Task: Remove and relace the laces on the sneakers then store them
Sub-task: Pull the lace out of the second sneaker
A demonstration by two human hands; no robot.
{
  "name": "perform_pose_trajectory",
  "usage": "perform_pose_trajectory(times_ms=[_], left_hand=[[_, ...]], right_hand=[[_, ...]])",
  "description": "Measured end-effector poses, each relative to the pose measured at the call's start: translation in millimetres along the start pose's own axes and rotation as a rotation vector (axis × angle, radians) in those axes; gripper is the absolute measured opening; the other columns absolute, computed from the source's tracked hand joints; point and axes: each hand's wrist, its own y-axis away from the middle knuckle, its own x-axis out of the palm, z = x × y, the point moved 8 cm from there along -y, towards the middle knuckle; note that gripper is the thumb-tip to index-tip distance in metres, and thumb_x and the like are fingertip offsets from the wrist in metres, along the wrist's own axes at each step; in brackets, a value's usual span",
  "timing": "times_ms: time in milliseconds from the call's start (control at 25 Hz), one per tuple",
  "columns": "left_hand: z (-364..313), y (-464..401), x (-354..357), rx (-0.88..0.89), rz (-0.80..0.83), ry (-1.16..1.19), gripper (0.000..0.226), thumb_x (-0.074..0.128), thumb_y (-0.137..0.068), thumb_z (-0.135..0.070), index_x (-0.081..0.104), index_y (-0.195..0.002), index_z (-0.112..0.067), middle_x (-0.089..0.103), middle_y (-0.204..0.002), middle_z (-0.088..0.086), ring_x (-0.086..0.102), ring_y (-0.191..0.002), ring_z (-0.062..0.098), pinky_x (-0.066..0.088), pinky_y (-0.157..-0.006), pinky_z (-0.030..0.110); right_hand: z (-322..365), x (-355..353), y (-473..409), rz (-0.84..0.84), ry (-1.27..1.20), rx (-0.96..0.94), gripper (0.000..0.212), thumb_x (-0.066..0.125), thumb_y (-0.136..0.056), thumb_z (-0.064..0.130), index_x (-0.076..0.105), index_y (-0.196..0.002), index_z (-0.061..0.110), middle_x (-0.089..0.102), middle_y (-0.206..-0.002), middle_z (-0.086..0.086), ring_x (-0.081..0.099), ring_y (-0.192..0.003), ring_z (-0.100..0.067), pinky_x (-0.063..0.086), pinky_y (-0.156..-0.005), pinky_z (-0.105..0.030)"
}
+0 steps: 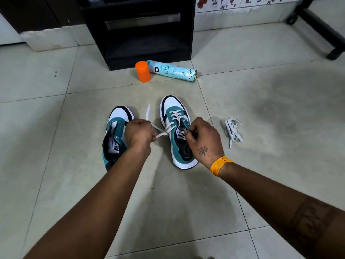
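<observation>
Sneakers, two of them in teal suede with white toes and black trim, are standing side by side on the pale tiled floor, toes pointing away from the person. The left sneaker is sitting unlaced, its eyelets bare and its tongue showing a printed label. The left hand is hovering over that shoe's inner side, its fingers curled tight and pinching one flat white end of the lace, which is stretching across the gap to the other shoe; a second free end is trailing up between the two shoes. The right sneaker is carrying that lace criss-crossed through its lower eyelets. The right hand is resting on this shoe's tongue and collar, fingertips pinching at the upper eyelets; whether it is gripping lace or only the shoe's edge is hard to tell. A yellow-orange thread band is circling that wrist. Right of the shoes, well apart from both hands, one loose white lace is lying bunched on the floor. Towards the far edge of the floor, an orange plastic cap is standing upright just beside one pale blue spray can lying on its side, both in front of a black cabinet.
</observation>
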Motion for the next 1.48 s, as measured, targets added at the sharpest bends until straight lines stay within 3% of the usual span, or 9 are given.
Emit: perform_pose_trajectory(times_ms=[200, 440, 640, 800, 920, 1080, 1320, 1400, 1480], left_hand=[[-14, 37, -10, 0.315, -0.161, -0.223, 0.041, 0.067, -0.086, -0.024, 0.048, -0.122, -0.02, 0.058, -0.118, 0.002, 0.059, -0.093, 0.023, 0.048, -0.079, 0.035], [-19, 75, 20, 0.824, 0.052, -0.406, 0.015, 0.073, -0.089, -0.027, 0.061, -0.087, -0.018, 0.064, -0.084, -0.006, 0.06, -0.074, 0.014, 0.049, -0.068, 0.034], [-16, 73, 19, 0.829, 0.037, -0.417, 0.009, 0.067, -0.092, -0.023, 0.061, -0.092, -0.015, 0.067, -0.088, -0.004, 0.063, -0.078, 0.018, 0.052, -0.07, 0.039], [-15, 76, 19, 0.836, 0.014, -0.435, 0.007, 0.062, -0.094, -0.019, 0.059, -0.092, -0.013, 0.066, -0.089, -0.001, 0.062, -0.078, 0.022, 0.05, -0.069, 0.041], [-15, 74, 16, 0.832, -0.02, -0.439, 0.007, 0.062, -0.095, -0.019, 0.059, -0.093, -0.013, 0.066, -0.09, 0.0, 0.062, -0.078, 0.022, 0.045, -0.068, 0.036], [-10, 74, 20, 0.822, -0.037, -0.427, 0.009, 0.06, -0.097, -0.021, 0.057, -0.095, -0.014, 0.065, -0.089, 0.001, 0.061, -0.075, 0.021, 0.042, -0.064, 0.035], [-5, 71, 25, 0.816, -0.02, -0.421, 0.007, 0.059, -0.097, -0.019, 0.055, -0.097, -0.014, 0.064, -0.092, 0.002, 0.062, -0.079, 0.025, 0.047, -0.066, 0.04], [-5, 73, 26, 0.814, -0.023, -0.422, 0.007, 0.059, -0.098, -0.019, 0.054, -0.096, -0.014, 0.064, -0.092, 0.001, 0.062, -0.079, 0.025, 0.047, -0.067, 0.04], [-4, 73, 25, 0.803, -0.032, -0.41, 0.008, 0.059, -0.098, -0.02, 0.054, -0.095, -0.014, 0.063, -0.091, 0.0, 0.06, -0.078, 0.023, 0.046, -0.066, 0.04]], right_hand=[[2, 0, -3, -0.012, -0.011, -0.002, 0.016, 0.068, -0.089, 0.029, 0.055, -0.086, 0.02, 0.061, -0.078, 0.005, 0.055, -0.073, -0.018, 0.039, -0.062, -0.033], [8, -3, -12, -0.025, -0.083, -0.02, 0.022, 0.058, -0.09, 0.043, 0.062, -0.083, 0.022, 0.069, -0.075, 0.005, 0.065, -0.072, -0.021, 0.053, -0.065, -0.038], [50, -6, -42, 0.142, 0.191, -0.384, 0.026, 0.054, -0.094, 0.025, 0.065, -0.117, 0.024, 0.074, -0.097, -0.006, 0.068, -0.09, -0.036, 0.054, -0.069, -0.042], [66, 13, -42, 0.251, 0.487, -0.543, 0.021, 0.05, -0.096, 0.022, 0.06, -0.114, 0.018, 0.067, -0.103, -0.01, 0.065, -0.087, -0.042, 0.046, -0.063, -0.04], [47, 13, -47, 0.201, 0.45, -0.425, 0.019, 0.044, -0.1, 0.025, 0.055, -0.109, 0.012, 0.067, -0.101, -0.013, 0.064, -0.084, -0.043, 0.046, -0.062, -0.041], [-6, 6, -48, 0.119, -0.011, 0.049, 0.019, 0.043, -0.103, 0.024, 0.056, -0.096, 0.012, 0.066, -0.087, -0.01, 0.064, -0.088, -0.04, 0.035, -0.064, -0.034], [40, 12, -32, 0.241, 0.471, -0.427, 0.034, 0.046, -0.102, 0.025, 0.049, -0.135, 0.024, 0.073, -0.096, -0.012, 0.067, -0.082, -0.042, 0.04, -0.06, -0.037], [36, 12, -37, 0.198, 0.502, -0.396, 0.023, 0.045, -0.103, 0.026, 0.051, -0.123, 0.017, 0.072, -0.092, -0.012, 0.066, -0.079, -0.043, 0.04, -0.059, -0.038], [9, -3, -47, 0.07, 0.213, -0.153, 0.019, 0.047, -0.103, 0.024, 0.057, -0.109, 0.008, 0.07, -0.087, -0.016, 0.064, -0.082, -0.043, 0.041, -0.062, -0.039]])
